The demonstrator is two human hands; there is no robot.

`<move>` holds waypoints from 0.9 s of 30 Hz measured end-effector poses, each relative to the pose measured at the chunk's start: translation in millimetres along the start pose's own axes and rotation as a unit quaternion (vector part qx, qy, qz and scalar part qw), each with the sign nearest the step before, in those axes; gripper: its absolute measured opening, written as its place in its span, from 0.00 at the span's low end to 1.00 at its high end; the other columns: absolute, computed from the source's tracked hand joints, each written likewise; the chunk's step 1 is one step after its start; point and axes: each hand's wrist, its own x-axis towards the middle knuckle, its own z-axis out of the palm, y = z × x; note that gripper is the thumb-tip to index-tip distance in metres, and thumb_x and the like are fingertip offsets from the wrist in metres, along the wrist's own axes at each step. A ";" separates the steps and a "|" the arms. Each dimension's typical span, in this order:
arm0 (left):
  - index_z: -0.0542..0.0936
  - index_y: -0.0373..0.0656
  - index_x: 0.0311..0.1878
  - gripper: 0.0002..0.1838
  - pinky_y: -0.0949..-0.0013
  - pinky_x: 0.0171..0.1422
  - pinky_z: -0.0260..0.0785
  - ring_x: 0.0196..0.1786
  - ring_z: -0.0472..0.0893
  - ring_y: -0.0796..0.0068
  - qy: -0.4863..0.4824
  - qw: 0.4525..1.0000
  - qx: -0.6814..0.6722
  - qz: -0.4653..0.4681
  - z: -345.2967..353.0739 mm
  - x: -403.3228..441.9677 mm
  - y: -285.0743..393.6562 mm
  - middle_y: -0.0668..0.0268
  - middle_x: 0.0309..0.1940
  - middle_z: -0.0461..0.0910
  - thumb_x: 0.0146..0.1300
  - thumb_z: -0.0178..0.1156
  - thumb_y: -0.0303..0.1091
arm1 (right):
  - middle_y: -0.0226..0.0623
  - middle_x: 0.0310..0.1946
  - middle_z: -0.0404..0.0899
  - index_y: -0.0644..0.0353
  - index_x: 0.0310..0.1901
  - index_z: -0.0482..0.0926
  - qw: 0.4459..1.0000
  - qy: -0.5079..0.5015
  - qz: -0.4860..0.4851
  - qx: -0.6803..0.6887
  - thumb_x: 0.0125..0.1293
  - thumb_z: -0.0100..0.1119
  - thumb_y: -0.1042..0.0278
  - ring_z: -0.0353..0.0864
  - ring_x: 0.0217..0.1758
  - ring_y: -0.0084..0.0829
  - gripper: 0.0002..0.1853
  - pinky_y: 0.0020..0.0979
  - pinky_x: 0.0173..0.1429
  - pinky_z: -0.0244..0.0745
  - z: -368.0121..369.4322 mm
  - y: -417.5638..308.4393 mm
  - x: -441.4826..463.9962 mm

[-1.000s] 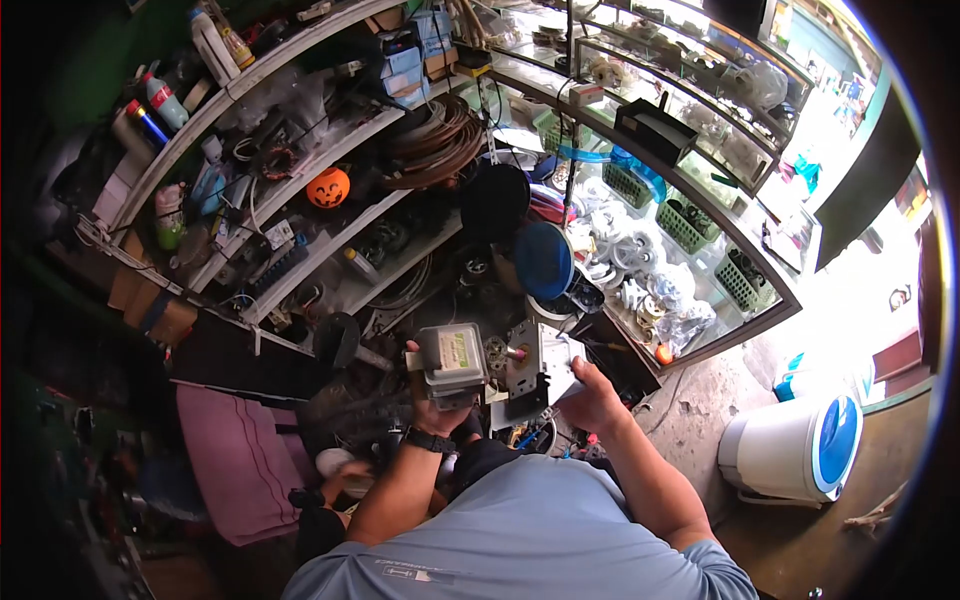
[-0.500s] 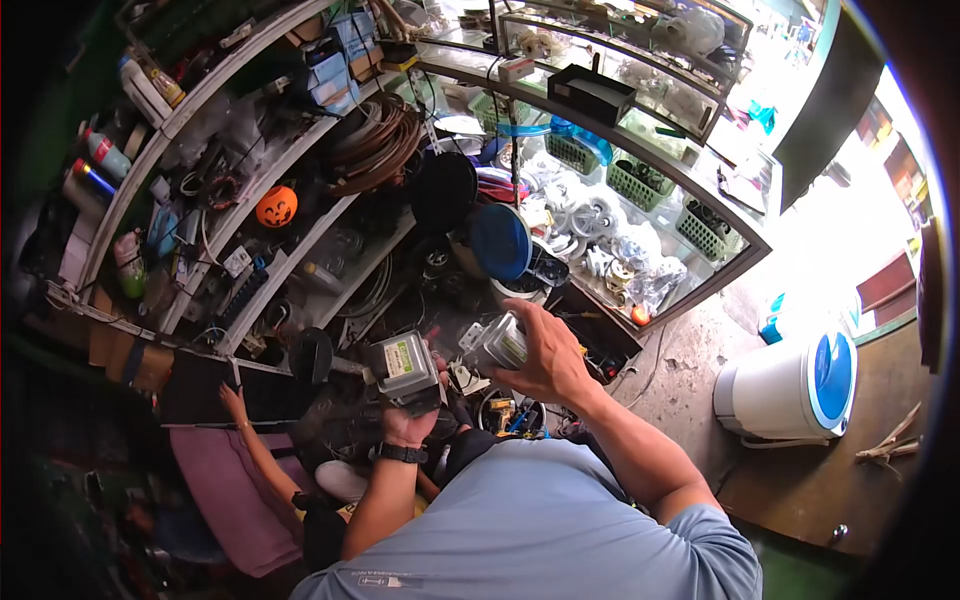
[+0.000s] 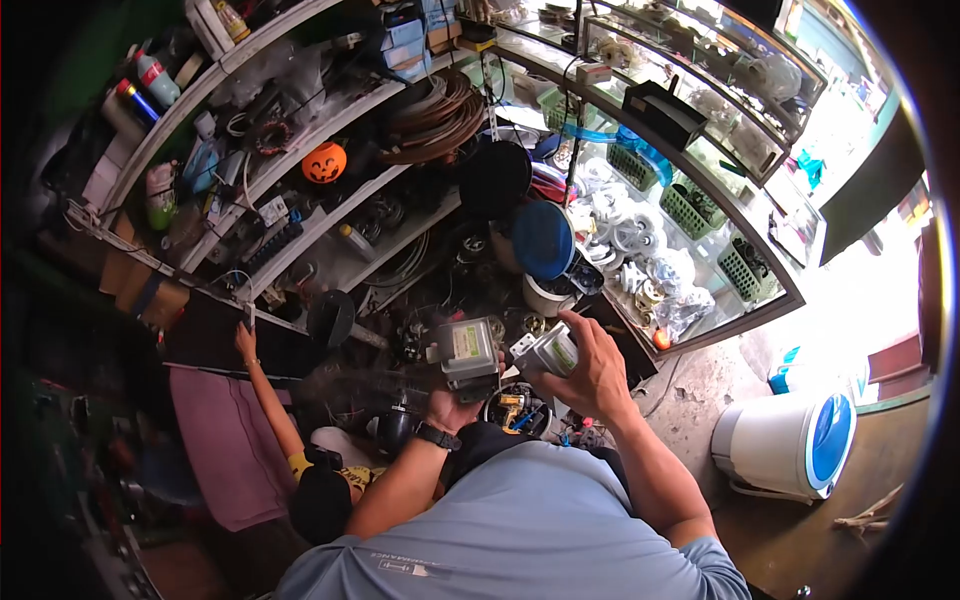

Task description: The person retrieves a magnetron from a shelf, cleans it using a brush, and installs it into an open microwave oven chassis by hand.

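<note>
My left hand (image 3: pixel 452 408) is under a boxy grey case (image 3: pixel 468 348) with a pale, green-edged label on its top face, and grips it from below. A dark part shows beneath the case. To its right, my right hand (image 3: pixel 598 372) has its fingers curled over a smaller clear-and-grey plastic case (image 3: pixel 556 352) with a similar label. This smaller case is tilted, and a light tab with holes sticks out on its left side. The two cases are close together but apart. My palm and fingers hide part of each.
Below the hands, a round container (image 3: pixel 530 415) holds a yellow tool. A co-worker's arm (image 3: pixel 270 400) reaches to the shelf edge at left. A blue-lidded bucket (image 3: pixel 543 240) stands before the glass display case (image 3: pixel 730 290). A white tub (image 3: pixel 780 445) is at right.
The head view has turned, so the shelves and display case sit further right. Both hands still hold their cases, with a slightly narrower gap. The co-worker's cap and yellow sleeve show more.
</note>
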 end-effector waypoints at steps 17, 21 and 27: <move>0.70 0.48 0.79 0.34 0.46 0.82 0.65 0.75 0.76 0.58 0.031 0.998 0.049 -0.006 -5.1 44.4 -22.6 0.61 0.74 0.77 0.78 0.60 0.56 | 0.50 0.59 0.79 0.55 0.68 0.75 0.968 0.024 0.218 0.119 0.57 0.78 0.47 0.80 0.66 0.51 0.39 0.47 0.70 0.75 1.0 79.6 -54.9; 0.74 0.46 0.77 0.36 0.47 0.81 0.67 0.74 0.77 0.56 0.033 0.997 0.051 -0.043 -12.1 59.1 -25.9 0.58 0.73 0.78 0.77 0.59 0.61 | 0.51 0.61 0.79 0.56 0.68 0.75 0.953 0.050 0.265 0.140 0.57 0.78 0.46 0.78 0.68 0.52 0.40 0.47 0.73 0.72 0.5 96.0 -77.7; 0.77 0.47 0.74 0.34 0.47 0.78 0.71 0.73 0.78 0.54 0.074 0.992 0.084 -0.059 -14.7 85.1 -37.1 0.59 0.70 0.80 0.76 0.61 0.61 | 0.52 0.62 0.80 0.57 0.68 0.75 0.923 0.100 0.340 0.152 0.59 0.77 0.48 0.79 0.68 0.51 0.39 0.46 0.72 0.73 -9.5 106.8 -116.7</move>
